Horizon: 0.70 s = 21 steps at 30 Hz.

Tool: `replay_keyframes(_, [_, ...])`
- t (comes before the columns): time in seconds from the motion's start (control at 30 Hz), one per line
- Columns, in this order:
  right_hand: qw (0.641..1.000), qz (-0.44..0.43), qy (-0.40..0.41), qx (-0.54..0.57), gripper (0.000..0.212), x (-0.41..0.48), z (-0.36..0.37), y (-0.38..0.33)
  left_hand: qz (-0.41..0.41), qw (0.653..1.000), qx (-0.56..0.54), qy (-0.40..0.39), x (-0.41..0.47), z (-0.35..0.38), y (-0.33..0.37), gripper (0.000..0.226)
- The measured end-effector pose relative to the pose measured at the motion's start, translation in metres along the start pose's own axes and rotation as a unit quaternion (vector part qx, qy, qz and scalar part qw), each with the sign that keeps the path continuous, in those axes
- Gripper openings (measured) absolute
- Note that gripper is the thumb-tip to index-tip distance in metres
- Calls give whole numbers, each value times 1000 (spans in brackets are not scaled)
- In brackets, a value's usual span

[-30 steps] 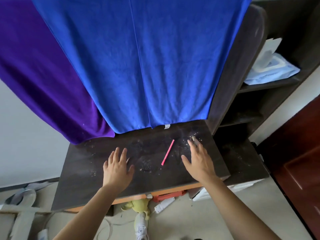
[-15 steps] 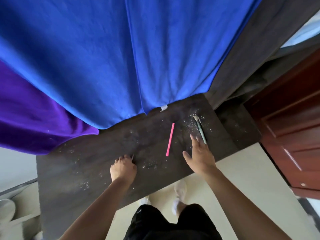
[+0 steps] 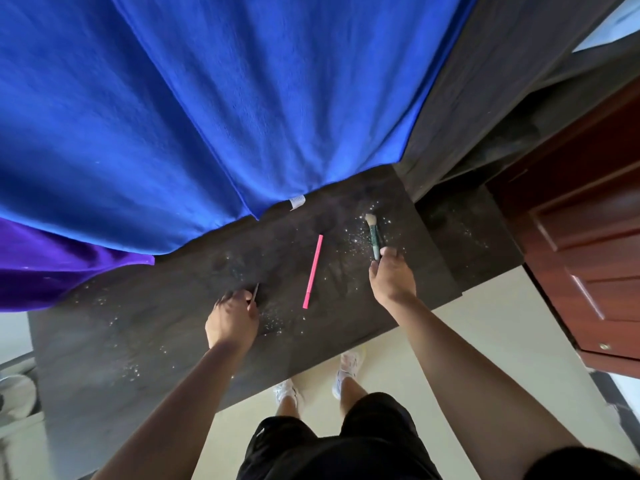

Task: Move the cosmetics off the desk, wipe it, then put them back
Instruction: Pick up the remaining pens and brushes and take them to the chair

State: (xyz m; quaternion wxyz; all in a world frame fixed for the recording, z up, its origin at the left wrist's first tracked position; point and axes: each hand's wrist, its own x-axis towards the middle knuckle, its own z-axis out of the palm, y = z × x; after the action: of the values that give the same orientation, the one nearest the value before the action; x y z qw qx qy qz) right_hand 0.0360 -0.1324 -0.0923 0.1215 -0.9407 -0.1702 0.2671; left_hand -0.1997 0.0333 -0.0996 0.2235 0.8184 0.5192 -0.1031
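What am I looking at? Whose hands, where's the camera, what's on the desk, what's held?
No robot: one person's bare hands, filmed by a wide-angle camera on their head, looking down. The dark desk, dusted with glittery specks, has a blue cloth hanging behind it. The right hand grips the handle of a green makeup brush. The left hand pinches a thin dark stick, too small to identify. A pink pencil lies loose on the desk between the hands.
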Motion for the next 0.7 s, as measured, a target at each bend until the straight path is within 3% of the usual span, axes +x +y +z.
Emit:
replay_keyframes(0.2, [998, 22, -25, 47, 27, 2, -3, -1, 2, 1000, 5, -2, 1, -1, 2, 14])
replay_keyframes(0.4, [992, -16, -45, 115, 18, -15, 10, -17, -13, 1000, -24, -9, 1, -8, 4, 15])
replay_keyframes(0.7, [978, -35, 46, 199, 24, -49, -22, -32, 68, 975, -199, 64, -2, -66, 47, 12])
